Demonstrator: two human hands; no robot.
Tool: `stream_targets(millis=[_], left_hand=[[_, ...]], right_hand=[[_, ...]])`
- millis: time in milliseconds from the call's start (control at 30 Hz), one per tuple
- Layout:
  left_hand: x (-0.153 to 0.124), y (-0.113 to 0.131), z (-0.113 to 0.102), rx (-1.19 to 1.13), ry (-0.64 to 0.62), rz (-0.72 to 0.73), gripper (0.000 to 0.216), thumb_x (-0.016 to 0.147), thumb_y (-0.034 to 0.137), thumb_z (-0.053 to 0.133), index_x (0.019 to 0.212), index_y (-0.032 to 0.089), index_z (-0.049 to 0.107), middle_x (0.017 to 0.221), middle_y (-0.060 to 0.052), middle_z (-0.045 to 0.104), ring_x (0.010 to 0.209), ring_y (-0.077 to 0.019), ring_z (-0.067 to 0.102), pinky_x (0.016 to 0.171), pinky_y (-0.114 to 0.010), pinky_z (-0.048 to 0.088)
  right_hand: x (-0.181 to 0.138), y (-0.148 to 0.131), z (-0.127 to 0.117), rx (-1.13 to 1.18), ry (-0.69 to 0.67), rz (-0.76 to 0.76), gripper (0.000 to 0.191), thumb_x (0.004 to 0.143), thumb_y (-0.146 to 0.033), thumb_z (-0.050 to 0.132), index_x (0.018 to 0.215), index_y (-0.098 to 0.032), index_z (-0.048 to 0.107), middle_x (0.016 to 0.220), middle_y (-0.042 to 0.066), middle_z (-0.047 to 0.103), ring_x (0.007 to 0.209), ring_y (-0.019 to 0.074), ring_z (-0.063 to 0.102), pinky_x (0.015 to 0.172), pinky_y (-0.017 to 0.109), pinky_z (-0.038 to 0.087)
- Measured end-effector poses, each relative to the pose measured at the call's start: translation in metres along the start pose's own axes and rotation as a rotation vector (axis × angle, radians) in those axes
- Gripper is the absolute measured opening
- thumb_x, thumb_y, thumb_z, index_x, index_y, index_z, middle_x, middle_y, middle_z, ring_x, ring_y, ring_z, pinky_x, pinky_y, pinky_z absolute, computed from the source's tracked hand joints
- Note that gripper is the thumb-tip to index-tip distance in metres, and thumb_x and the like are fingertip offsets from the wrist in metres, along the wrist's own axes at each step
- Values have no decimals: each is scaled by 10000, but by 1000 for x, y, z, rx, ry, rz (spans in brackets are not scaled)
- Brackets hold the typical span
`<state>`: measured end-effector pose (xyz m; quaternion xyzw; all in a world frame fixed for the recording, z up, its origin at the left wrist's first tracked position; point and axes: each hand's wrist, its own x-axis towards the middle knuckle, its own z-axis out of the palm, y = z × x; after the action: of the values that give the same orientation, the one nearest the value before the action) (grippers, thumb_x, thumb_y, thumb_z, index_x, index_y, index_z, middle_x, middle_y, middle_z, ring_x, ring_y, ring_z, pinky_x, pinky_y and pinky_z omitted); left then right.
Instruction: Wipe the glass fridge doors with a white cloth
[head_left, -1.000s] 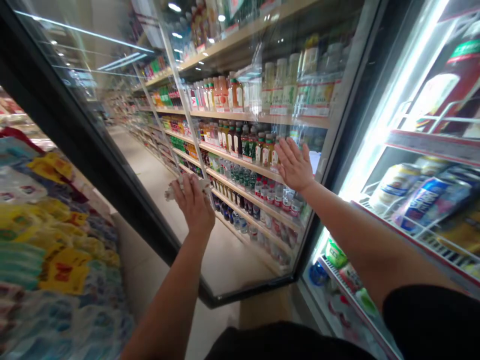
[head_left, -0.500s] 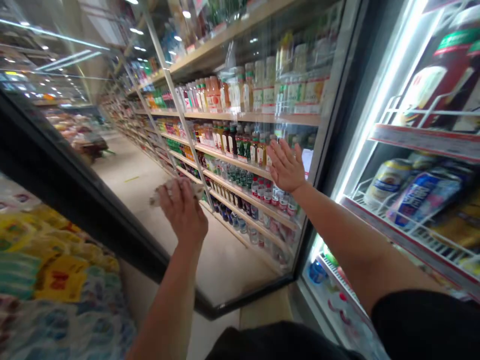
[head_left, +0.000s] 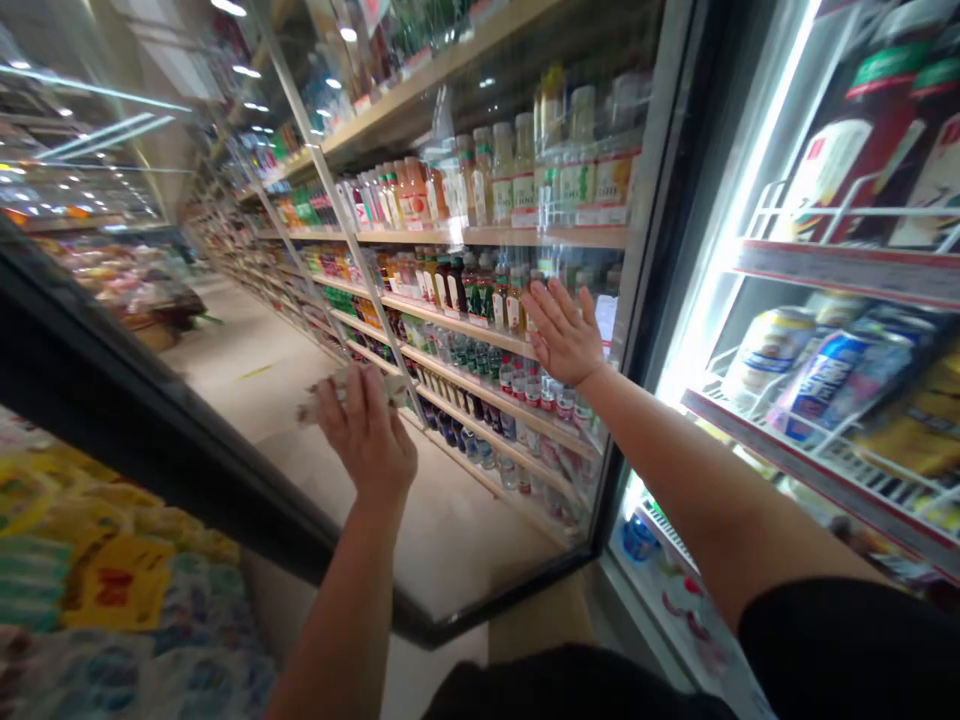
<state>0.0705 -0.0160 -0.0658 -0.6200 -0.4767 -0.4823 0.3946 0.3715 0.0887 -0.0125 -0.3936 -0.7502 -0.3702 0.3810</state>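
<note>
A: What's shifted for us in the last second?
B: Our view has turned left, so more aisle shows. Our left hand (head_left: 361, 430) has slid slightly toward the door frame (head_left: 187, 450), and our right hand (head_left: 566, 335) has hardly moved on the pane.
A: And our grip?
B: Our left fingers are bent over the crumpled cloth (head_left: 310, 409), keeping it under the hand, seemingly against the glass door (head_left: 465, 545). Our right fingers are spread apart, holding nothing, the palm apparently flat on the glass.
A: So we'd judge the work is still on the same stretch of glass?
B: Yes. The dark frame bounds us at the left.
A: Anything else near us?
B: The cooler shelf (head_left: 810, 480) with cans (head_left: 821, 385) sits beside our right arm. Bottles (head_left: 487, 295) show in the glass; we can't tell whether through it or reflected.
</note>
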Motion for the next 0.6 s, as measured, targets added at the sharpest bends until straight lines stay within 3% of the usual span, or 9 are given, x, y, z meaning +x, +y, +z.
stream_targets(millis=[100, 233, 300, 500, 600], left_hand=[[4, 4, 2, 7, 37, -37, 566, 1004, 255, 378, 1555, 143, 317, 1590, -167, 348, 1549, -300, 109, 1247, -557, 177], [-42, 22, 18, -7, -113, 143, 515, 993, 209, 384, 1505, 187, 432, 1486, -127, 511, 1538, -256, 178, 1253, -481, 192], [-51, 22, 20, -14, -163, 197, 504, 989, 197, 394, 1488, 220, 461, 1447, -94, 557, 1526, -228, 221, 1259, -434, 180], [-6, 12, 9, -31, -41, -20, 542, 1009, 303, 376, 1537, 179, 372, 1573, -140, 389, 1547, -281, 136, 1254, -511, 153], [-20, 24, 16, -28, -32, -6, 558, 1004, 257, 390, 1551, 161, 334, 1573, -150, 385, 1552, -283, 101, 1254, -523, 151]], right_hand=[[0, 0, 0, 5, -14, 9, 580, 1017, -393, 305, 1590, -316, 252, 1652, -25, 302, 1562, 232, 163, 1284, 548, 51], [-1, -1, 0, 0, 19, -6, 588, 1024, -382, 304, 1600, -320, 204, 1651, -27, 301, 1561, 212, 164, 1286, 537, 41], [-1, -1, 1, -1, 46, -17, 592, 1025, -374, 301, 1603, -322, 185, 1648, -30, 308, 1561, 200, 164, 1289, 524, 34], [-1, -1, 0, -13, 36, -13, 586, 1025, -379, 303, 1600, -314, 208, 1651, -24, 303, 1559, 208, 172, 1290, 519, 34], [-1, -1, 0, -30, 45, -24, 584, 1027, -377, 302, 1600, -305, 212, 1652, -20, 300, 1560, 203, 170, 1290, 514, 27]])
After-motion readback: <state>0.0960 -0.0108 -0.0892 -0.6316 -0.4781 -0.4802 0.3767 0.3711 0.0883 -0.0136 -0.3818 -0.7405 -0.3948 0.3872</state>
